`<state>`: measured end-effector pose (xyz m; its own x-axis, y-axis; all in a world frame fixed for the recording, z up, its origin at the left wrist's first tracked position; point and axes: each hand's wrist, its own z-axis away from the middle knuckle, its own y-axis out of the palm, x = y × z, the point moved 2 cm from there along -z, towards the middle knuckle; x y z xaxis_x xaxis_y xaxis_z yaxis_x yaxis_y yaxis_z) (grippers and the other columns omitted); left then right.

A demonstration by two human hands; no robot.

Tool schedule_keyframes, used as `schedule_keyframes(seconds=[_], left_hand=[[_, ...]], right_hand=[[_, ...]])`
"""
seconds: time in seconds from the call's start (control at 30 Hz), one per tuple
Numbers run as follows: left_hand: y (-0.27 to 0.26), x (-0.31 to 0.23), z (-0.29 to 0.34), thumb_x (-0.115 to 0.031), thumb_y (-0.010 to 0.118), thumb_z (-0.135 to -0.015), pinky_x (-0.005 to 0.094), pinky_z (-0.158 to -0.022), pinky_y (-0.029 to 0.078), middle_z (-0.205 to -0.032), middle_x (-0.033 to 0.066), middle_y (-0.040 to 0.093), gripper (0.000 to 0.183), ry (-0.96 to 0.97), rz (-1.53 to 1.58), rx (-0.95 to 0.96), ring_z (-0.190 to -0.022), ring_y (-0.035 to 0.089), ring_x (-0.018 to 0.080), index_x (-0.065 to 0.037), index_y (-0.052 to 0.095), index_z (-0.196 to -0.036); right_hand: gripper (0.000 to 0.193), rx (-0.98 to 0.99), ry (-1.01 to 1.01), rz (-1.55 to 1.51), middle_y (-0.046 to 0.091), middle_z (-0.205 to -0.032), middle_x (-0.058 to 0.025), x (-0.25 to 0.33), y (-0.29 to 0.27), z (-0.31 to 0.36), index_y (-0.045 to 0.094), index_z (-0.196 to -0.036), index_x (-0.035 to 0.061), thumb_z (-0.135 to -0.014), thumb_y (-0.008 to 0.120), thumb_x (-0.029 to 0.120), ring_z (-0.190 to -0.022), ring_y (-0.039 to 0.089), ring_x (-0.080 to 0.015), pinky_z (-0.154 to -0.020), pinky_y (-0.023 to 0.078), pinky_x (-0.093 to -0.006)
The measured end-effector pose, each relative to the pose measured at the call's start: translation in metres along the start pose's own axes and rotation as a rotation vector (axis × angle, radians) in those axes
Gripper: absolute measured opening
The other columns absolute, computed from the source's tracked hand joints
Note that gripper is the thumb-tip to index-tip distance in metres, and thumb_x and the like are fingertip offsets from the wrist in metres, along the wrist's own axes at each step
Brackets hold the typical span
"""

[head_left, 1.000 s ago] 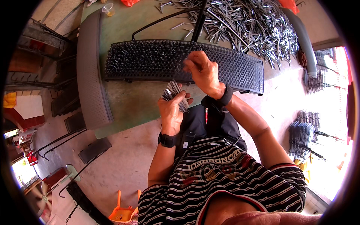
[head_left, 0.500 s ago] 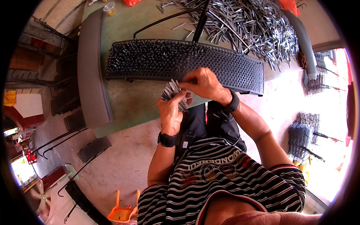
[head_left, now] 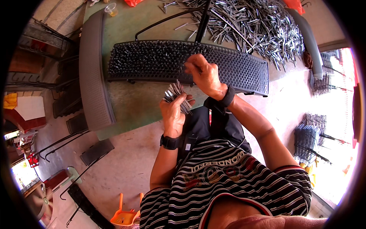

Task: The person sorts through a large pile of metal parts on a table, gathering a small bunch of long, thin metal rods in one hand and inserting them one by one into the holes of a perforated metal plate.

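A long black perforated plate (head_left: 240,70) lies across the table in front of me. Its left half is crowded with small metal pieces standing in the holes, while the holes at its right end show bare. A fanned bundle of thin metal strips (head_left: 175,91) is gripped in my left hand (head_left: 173,114), just off the plate's near edge. My right hand (head_left: 207,78) hovers over the near middle of the plate, its fingers curled together at the border of the filled part. Whatever is between those fingertips is too small and blurred to make out.
A large heap of loose metal strips (head_left: 263,30) covers the far right of the green table (head_left: 129,103). Grey perforated panels (head_left: 91,72) stand along its left edge. A clear cup (head_left: 111,9) sits far left; an orange chair (head_left: 124,217) is on the floor behind.
My right hand has moved up and away from the bundle onto the plate's middle. My left hand stays in place with the strips.
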<state>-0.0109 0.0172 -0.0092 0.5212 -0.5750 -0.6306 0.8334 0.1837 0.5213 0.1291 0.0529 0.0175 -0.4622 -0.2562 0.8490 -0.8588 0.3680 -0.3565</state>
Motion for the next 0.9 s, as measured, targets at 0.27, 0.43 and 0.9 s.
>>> schedule_keyframes(seconds=[0.27,0.43,0.9], left_hand=[[-0.003,0.000,-0.003,0.007,0.061,-0.078,0.0361,-0.054,0.055,-0.082,0.0096,0.062,0.018,0.017,0.024,-0.023,-0.066,0.063,0.0224,0.001,0.061,-0.095],[0.004,-0.001,0.000,0.005,0.063,-0.078,0.0359,-0.055,0.055,-0.081,0.0099,0.063,0.017,-0.013,-0.003,0.018,-0.066,0.064,0.0233,0.001,0.061,-0.094],[-0.006,0.003,0.001,0.006,0.059,-0.079,0.0338,-0.057,0.055,-0.082,0.0093,0.061,0.020,-0.015,-0.005,0.020,-0.064,0.062,0.0212,0.003,0.060,-0.099]], right_hand=[[0.007,0.226,-0.403,0.485,0.057,-0.072,-0.0083,0.001,-0.001,-0.005,0.061,-0.083,0.0039,-0.077,0.062,0.005,-0.064,0.060,-0.0277,-0.052,0.047,-0.0363],[0.010,0.351,-0.031,0.281,0.064,-0.072,-0.0100,0.009,-0.013,0.002,0.064,-0.083,0.0008,-0.077,0.066,0.009,-0.058,0.063,-0.0222,-0.053,0.048,-0.0305],[0.013,0.019,0.005,-0.064,0.064,-0.080,-0.0126,0.002,0.007,0.007,0.051,-0.096,0.0006,-0.085,0.058,0.001,-0.068,0.067,-0.0228,-0.056,0.052,-0.0304]])
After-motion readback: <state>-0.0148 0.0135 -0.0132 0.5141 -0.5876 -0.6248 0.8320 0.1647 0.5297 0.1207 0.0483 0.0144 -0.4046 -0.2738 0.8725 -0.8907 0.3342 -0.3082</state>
